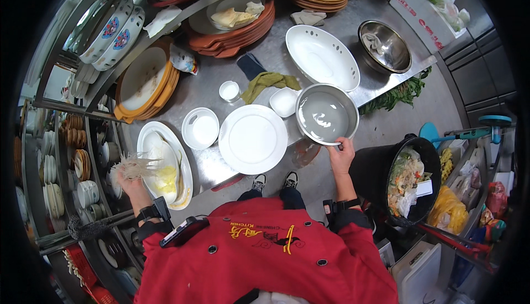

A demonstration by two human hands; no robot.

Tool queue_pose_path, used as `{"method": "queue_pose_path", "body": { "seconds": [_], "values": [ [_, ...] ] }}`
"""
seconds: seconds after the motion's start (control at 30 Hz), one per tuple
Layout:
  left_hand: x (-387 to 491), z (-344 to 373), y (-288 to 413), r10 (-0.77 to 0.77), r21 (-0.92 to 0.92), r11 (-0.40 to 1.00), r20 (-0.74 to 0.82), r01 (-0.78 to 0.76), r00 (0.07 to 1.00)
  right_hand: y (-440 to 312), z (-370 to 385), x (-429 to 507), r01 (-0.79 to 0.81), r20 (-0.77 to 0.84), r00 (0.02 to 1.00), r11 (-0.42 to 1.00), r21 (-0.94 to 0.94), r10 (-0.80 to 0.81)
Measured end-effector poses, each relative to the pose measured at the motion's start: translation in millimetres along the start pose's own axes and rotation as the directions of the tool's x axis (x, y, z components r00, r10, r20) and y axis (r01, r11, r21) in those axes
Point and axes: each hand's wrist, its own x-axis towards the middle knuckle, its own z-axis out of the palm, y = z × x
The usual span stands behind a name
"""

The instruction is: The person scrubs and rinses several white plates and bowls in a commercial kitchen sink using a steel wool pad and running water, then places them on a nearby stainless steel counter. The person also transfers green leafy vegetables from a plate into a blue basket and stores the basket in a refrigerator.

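My left hand [133, 182] is closed around a pale, frayed bundle of fibres [134, 166], held beside an oval white dish [145, 136] stacked with soiled plates and yellow residue. My right hand [341, 155] grips the near rim of a round metal bowl [325, 115] with clear liquid in it, at the table's edge. Between the hands lie a round white plate [253, 139], a white bowl [201, 128], a small white cup [229, 91] and a small square white dish [284, 102].
A black bin [372, 171] of food scraps stands at right. Behind are an oval white bowl [323, 57], a steel bowl [391, 49], stacked brown-rimmed platters [248, 34] and a green cloth [265, 84]. Shelves of crockery line the left; a white carton [426, 22] is at back right.
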Motion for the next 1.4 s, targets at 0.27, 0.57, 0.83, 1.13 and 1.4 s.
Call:
{"method": "queue_pose_path", "body": {
  "seconds": [0.27,0.57,0.83,1.13,1.4],
  "values": [
    [-34,15,-21,0.183,0.276,0.922,0.303,-0.27,0.935,10,34,17,0.155,-0.091,0.983,0.987,-0.034,-0.157],
    [-23,90,-23,-0.26,0.021,0.964,0.309,0.266,0.915,-27,70,4,-0.014,0.008,1.0,0.989,-0.145,0.015],
    [-86,220,-97,-0.551,0.344,0.742,0.802,0.575,0.231,-25,-71,-81,-0.407,-0.252,0.897,0.902,-0.143,0.364],
    [-258,267,-188,-0.625,0.537,0.594,0.777,0.599,-0.077,109,-429,-272,-0.203,-0.766,-0.43,0.775,0.598,0.478],
    [-484,270,-282,-0.778,0.684,0.484,0.621,0.546,-0.088,114,-584,-344,0.653,-0.255,-0.164,0.298,0.696,0.953]
  ]
}}
